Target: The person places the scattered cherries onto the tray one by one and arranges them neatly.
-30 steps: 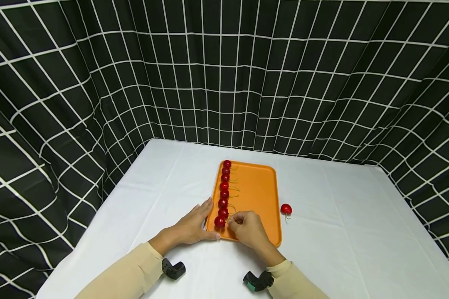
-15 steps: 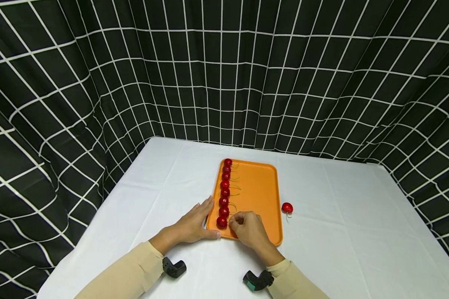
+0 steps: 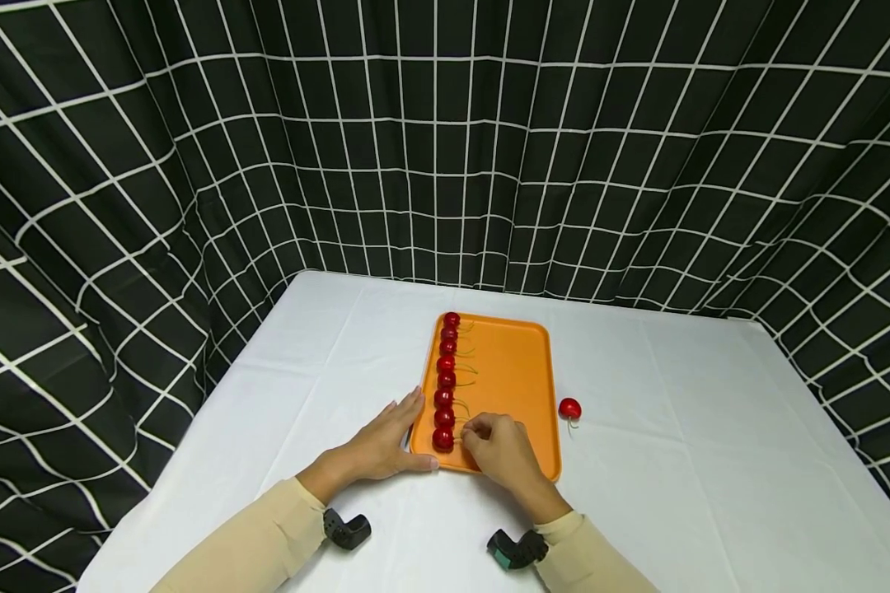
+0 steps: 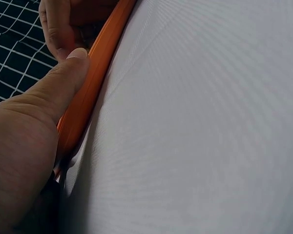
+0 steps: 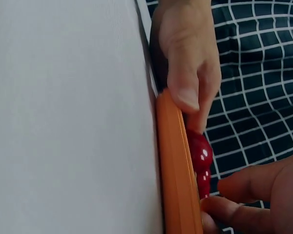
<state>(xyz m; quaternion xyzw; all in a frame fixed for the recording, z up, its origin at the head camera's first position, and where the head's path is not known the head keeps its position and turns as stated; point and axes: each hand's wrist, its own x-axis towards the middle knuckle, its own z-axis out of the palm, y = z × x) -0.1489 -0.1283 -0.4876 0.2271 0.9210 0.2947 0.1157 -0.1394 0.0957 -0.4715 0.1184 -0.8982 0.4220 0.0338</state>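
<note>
Several red cherries with thin green stems stand in a row along the left side of an orange tray [image 3: 508, 371], stems pointing right. At the near end of the row is the last cherry [image 3: 442, 439]. My right hand [image 3: 506, 453] pinches its stem between thumb and fingertips, low over the tray. My left hand [image 3: 374, 443] rests at the tray's near left corner, fingers straight along the left edge and thumb [image 4: 63, 80] on the near rim. In the right wrist view the red fruit [image 5: 200, 151] shows just past the rim, beside the right fingers [image 5: 249, 187].
One more cherry [image 3: 569, 408] lies on the white tablecloth [image 3: 675, 461], right of the tray, its stem toward me. Black curtain [image 3: 482, 165] with a white grid surrounds the table at the back and sides. Each wrist wears a black device [image 3: 517, 549].
The nearest cherry has shifted slightly right, into line with the row, and my right hand has moved a little right with its stem. My left hand stays in place.
</note>
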